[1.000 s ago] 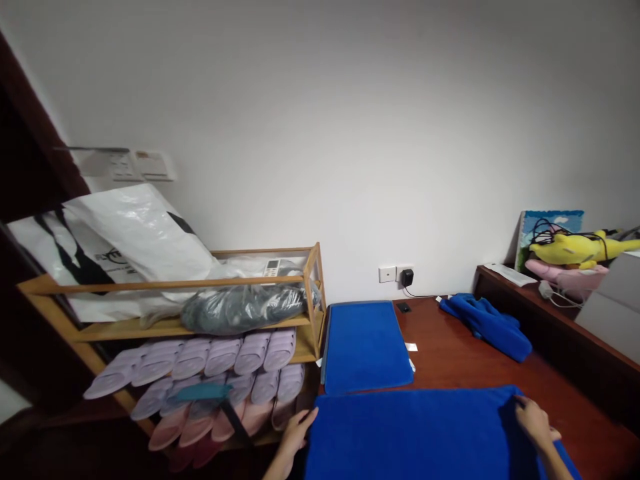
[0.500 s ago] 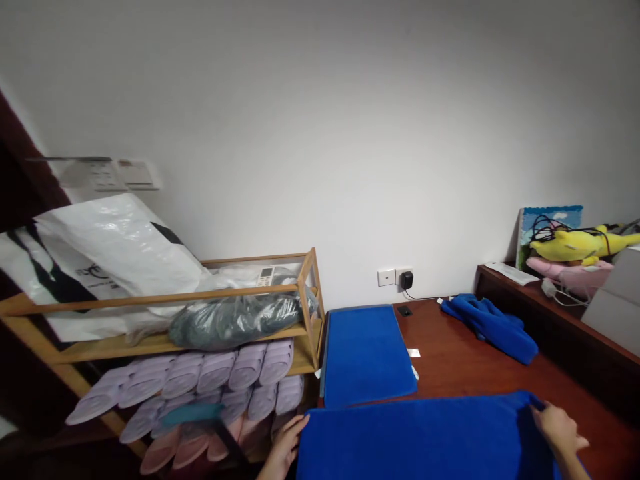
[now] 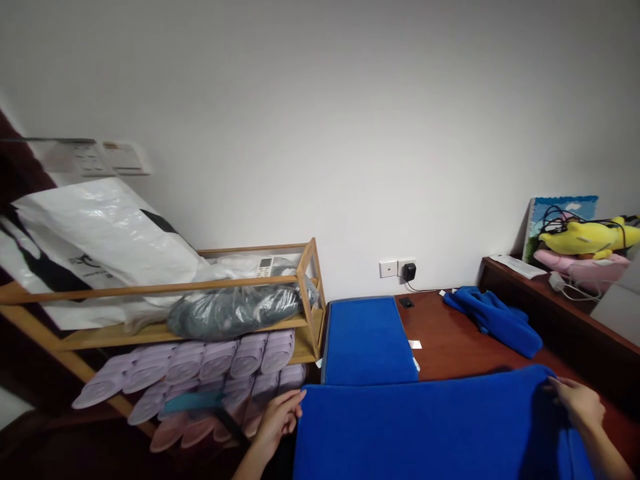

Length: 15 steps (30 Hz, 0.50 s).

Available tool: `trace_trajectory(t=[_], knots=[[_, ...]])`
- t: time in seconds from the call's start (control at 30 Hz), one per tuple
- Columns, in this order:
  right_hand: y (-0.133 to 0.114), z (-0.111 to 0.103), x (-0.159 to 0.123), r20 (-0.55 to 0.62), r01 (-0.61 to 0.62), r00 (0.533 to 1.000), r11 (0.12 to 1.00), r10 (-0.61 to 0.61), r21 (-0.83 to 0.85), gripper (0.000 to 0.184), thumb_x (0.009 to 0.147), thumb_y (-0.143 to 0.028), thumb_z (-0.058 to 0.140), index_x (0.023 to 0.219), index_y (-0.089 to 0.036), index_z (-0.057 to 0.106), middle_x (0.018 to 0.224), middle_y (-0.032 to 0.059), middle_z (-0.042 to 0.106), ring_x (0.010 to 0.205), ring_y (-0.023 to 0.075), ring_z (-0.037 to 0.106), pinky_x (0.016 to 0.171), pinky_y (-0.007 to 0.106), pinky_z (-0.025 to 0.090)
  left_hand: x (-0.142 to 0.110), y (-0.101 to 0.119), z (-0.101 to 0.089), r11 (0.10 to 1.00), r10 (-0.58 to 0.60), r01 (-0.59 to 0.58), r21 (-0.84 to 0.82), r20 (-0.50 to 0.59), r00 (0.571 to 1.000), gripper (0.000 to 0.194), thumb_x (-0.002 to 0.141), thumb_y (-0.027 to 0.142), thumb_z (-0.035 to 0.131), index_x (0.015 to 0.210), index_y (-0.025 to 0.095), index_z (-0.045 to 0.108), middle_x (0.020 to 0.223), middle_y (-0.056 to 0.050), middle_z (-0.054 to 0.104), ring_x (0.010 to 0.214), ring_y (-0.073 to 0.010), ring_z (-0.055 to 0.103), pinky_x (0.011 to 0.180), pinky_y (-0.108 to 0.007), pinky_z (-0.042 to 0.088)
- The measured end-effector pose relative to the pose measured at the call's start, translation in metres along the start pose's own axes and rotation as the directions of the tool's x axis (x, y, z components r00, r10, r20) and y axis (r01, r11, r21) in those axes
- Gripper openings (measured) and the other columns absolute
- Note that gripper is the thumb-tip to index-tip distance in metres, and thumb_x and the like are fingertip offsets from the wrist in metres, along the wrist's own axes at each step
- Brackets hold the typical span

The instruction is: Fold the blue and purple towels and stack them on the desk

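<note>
A large blue cloth (image 3: 425, 433) is spread between my two hands, its lower part cut off by the frame. My left hand (image 3: 280, 417) pinches its far left corner. At the far right corner, my right hand (image 3: 577, 403) grips the edge, and a fold shows dark beside it. Just beyond lies a neat flat stack of blue cloth (image 3: 367, 340) with white tags at its right side; the held cloth hides its near edge. Farther right on the red-brown tabletop (image 3: 443, 343) is a crumpled blue cloth (image 3: 493, 320).
To the left stands a wooden rack (image 3: 305, 283) with a white plastic bag (image 3: 110, 240), a wrapped dark bundle (image 3: 235, 310), a remote (image 3: 265, 267) and rows of slippers (image 3: 215, 360). A plug (image 3: 409, 271) sits in the wall. A yellow plush toy (image 3: 583, 238) rests on the right-hand ledge.
Both hands have lifted the cloth's far edge a little, so it now overlaps the near edge of the flat stack in view. The camera view has shifted slightly.
</note>
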State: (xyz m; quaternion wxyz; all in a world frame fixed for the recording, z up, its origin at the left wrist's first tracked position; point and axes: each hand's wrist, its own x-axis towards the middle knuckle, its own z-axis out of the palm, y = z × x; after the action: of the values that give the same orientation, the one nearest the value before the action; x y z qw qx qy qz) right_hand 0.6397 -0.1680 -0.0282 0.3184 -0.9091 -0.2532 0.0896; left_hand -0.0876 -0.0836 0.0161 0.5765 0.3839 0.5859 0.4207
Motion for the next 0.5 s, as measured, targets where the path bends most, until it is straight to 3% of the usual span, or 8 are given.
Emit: trace_trajectory(t=[0.1,0.2,0.3,0.5], knots=[[-0.015,-0.001,0.003,0.025,-0.174,0.985,0.977,0.172,0.123,0.039,0.070,-0.054,0.045,0.087,-0.029,0.070,0.070,0.0116,0.071,0.083,0.0319,0.066,0.077,0.042,0.050,0.001,0.008,0.003,1.000,-0.025,0.025,-0.018,-0.027,0.999,0.057,0.056,0.051,0.078,0.095,0.013,0.061,0.069,-0.008,0.071,0.041,-0.0113,0.057,0.037,-0.019,0.031],[-0.032,0.005,0.006,0.016,-0.145,0.989,0.986,0.144,0.085,0.052,0.068,-0.058,0.045,0.093,-0.020,0.070,0.090,0.0166,0.072,0.091,0.0353,0.064,0.082,0.043,0.050,0.007,0.013,0.009,0.999,-0.042,0.041,-0.023,-0.048,0.998,0.057,0.059,0.048,0.077,0.099,0.013,0.059,0.087,-0.015,0.073,0.053,-0.0176,0.066,0.041,-0.021,0.038],[-0.046,0.015,0.005,-0.010,-0.103,0.995,0.994,0.104,0.024,0.060,0.069,-0.058,0.043,0.100,-0.013,0.068,0.102,0.0213,0.068,0.098,0.0404,0.061,0.084,0.047,0.049,0.016,0.016,0.017,0.999,-0.047,0.046,-0.010,-0.079,0.996,0.053,0.064,0.048,0.074,0.101,0.013,0.058,0.093,-0.017,0.072,0.057,-0.0201,0.068,0.043,-0.021,0.039],[-0.065,0.038,-0.008,0.018,0.051,0.999,0.999,-0.051,-0.013,0.056,0.073,-0.049,0.040,0.109,-0.014,0.064,0.103,0.0167,0.069,0.105,0.0356,0.059,0.091,0.045,0.046,0.030,0.021,0.030,0.999,-0.031,0.036,0.031,-0.132,0.991,0.056,0.067,0.051,0.070,0.106,0.011,0.057,0.092,-0.018,0.072,0.054,-0.0205,0.068,0.040,-0.021,0.038]])
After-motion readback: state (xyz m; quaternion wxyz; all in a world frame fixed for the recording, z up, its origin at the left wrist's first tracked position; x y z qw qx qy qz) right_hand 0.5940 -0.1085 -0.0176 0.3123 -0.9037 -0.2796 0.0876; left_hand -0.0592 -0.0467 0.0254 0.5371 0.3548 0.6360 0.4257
